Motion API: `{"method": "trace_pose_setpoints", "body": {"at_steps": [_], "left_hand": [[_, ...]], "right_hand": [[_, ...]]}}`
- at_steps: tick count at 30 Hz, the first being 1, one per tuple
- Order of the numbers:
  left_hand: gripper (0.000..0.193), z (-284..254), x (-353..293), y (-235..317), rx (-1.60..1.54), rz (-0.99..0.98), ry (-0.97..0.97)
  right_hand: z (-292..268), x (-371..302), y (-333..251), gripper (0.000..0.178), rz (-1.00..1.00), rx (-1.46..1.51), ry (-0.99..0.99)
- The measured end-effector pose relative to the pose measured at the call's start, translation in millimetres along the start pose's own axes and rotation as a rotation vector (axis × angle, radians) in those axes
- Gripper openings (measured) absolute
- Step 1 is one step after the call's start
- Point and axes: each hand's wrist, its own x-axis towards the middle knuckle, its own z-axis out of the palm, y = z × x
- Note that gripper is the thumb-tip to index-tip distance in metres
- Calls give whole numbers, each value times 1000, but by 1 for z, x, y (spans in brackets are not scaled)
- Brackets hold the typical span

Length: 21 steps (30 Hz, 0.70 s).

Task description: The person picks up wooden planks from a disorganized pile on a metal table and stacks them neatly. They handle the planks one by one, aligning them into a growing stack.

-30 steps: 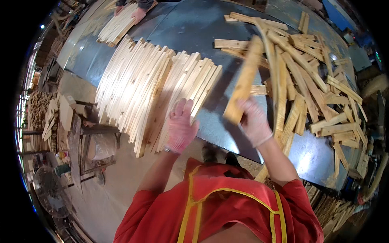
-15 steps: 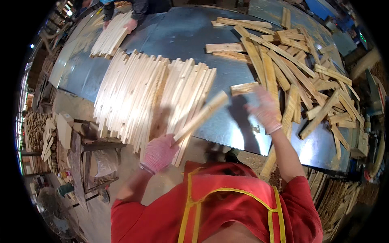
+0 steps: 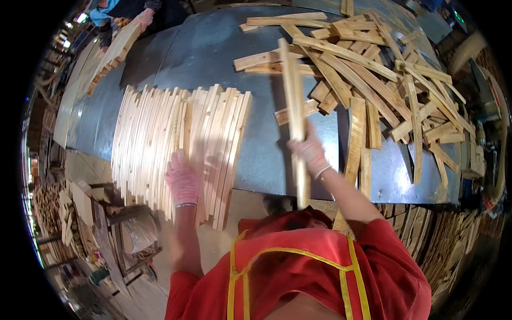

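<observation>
My right hand [image 3: 309, 151], in a pale glove, is shut on a long wooden slat [image 3: 294, 112] that points away from me over the grey metal table [image 3: 213, 58]. My left hand [image 3: 183, 180], gloved in pink, rests flat with spread fingers on the near end of a neat row of wooden slats [image 3: 170, 138] laid side by side. To the right lies a loose pile of slats [image 3: 373, 80], crossing each other at many angles.
Another person [image 3: 130, 13] at the far left corner handles a second stack of slats [image 3: 114, 53]. More wood pieces [image 3: 58, 208] lie on the floor at left, and stacked slats [image 3: 426, 240] stand below the table's right edge.
My right hand has picked a new slat from the loose pile and swung it upright toward me. My left hand has let go of the earlier slat and moved onto the neat row.
</observation>
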Motion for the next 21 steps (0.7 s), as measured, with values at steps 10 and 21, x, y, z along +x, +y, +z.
{"method": "trace_pose_setpoints", "body": {"at_steps": [10,21], "left_hand": [[83,103,-23,41,490,454,10],[81,108,-25,29,421,579,110]], "right_hand": [[58,-36,51,48,-342,-462,-384],[-79,-10,83,89,-252,-652,638]]}}
